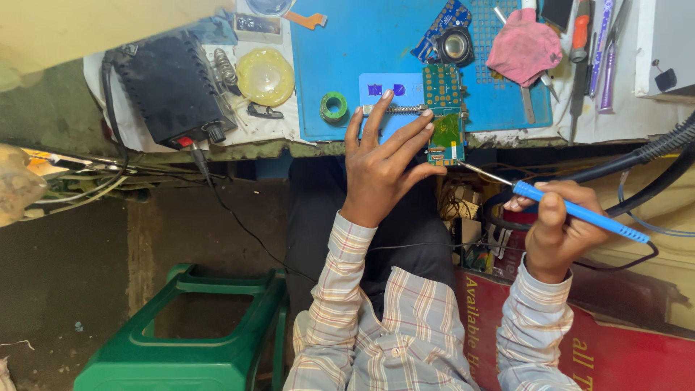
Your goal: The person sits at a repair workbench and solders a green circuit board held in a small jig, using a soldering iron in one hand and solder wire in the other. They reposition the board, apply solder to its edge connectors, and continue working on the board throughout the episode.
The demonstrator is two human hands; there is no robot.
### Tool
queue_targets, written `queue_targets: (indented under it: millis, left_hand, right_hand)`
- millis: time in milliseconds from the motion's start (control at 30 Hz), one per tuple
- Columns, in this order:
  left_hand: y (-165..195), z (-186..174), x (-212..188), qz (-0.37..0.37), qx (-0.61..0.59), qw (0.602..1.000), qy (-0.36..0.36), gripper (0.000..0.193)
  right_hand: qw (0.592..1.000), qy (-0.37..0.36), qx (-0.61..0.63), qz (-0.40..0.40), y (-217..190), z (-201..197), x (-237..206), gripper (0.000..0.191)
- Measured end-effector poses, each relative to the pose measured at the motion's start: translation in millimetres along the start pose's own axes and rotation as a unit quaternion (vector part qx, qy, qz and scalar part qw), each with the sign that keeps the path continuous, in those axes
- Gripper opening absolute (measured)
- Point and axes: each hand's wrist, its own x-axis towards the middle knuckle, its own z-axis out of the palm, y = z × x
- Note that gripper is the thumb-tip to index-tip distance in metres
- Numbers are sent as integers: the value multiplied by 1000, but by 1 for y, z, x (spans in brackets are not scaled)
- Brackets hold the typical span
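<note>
My left hand lies with fingers spread at the front edge of the blue work mat, its fingertips steadying a green circuit board clamped in a metal holder. My right hand grips a blue-handled soldering iron, pen-style. Its metal tip points at the lower right corner of the board, very close to it; I cannot tell whether it touches. A black cable runs from the iron off to the right.
A black soldering station stands at the left with a yellow sponge dish. On the mat are a green tape roll, a small round speaker and a pink cloth. Screwdrivers lie at right. A green plastic stool sits below.
</note>
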Motion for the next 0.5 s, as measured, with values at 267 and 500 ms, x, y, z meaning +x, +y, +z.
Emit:
queue_targets:
  millis: [267, 500]
  left_hand:
    - [-1, -1, -1, 0, 1, 1000, -3, 58]
    - [0, -2, 0, 0, 0, 1000, -1, 58]
  right_hand:
    - [994, 35, 82, 67, 0, 12, 8, 31]
    - [988, 43, 117, 96, 5, 12, 14, 29]
